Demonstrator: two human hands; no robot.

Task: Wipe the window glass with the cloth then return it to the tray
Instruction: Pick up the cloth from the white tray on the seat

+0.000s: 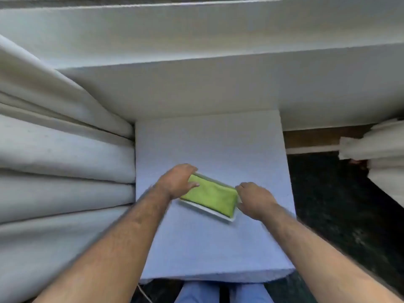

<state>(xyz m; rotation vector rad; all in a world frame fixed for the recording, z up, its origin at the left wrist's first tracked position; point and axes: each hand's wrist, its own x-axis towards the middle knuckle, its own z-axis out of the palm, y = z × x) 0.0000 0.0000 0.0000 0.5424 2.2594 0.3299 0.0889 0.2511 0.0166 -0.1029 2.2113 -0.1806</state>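
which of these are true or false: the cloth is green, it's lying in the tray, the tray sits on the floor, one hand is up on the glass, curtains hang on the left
1. The cloth is green. True.
2. The cloth lies in the tray. True: it is folded flat inside the white tray.
3. The tray sits on the floor. False: it rests on the pale blue table.
4. One hand is up on the glass. False: the left hand and right hand are both down at the ends of the tray.
5. Curtains hang on the left. True.
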